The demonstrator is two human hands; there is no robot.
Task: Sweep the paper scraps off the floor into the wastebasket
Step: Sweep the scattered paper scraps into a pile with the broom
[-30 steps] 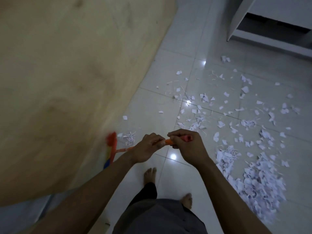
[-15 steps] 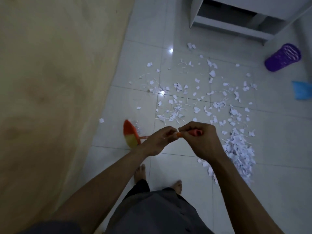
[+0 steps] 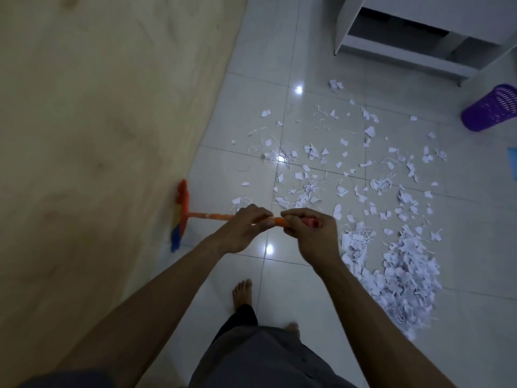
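Looking at paper scraps (image 3: 321, 175) strewn all over the tile floor (image 3: 279, 289), piling thickest in a heap (image 3: 402, 278) just right of the bare feet. Gripping the broom handle (image 3: 209, 215) two-fisted, left hand (image 3: 246, 228) and right hand (image 3: 310, 233) both curled snug round it, probably setting up a wide pull. Parking the broom head (image 3: 180, 217) right up against the wooden panel (image 3: 98, 135), so running out of room that way. Leaving plenty of open tile toward the wastebasket (image 3: 488, 113), sitting well apart at far right near the white shelf unit (image 3: 419, 32).
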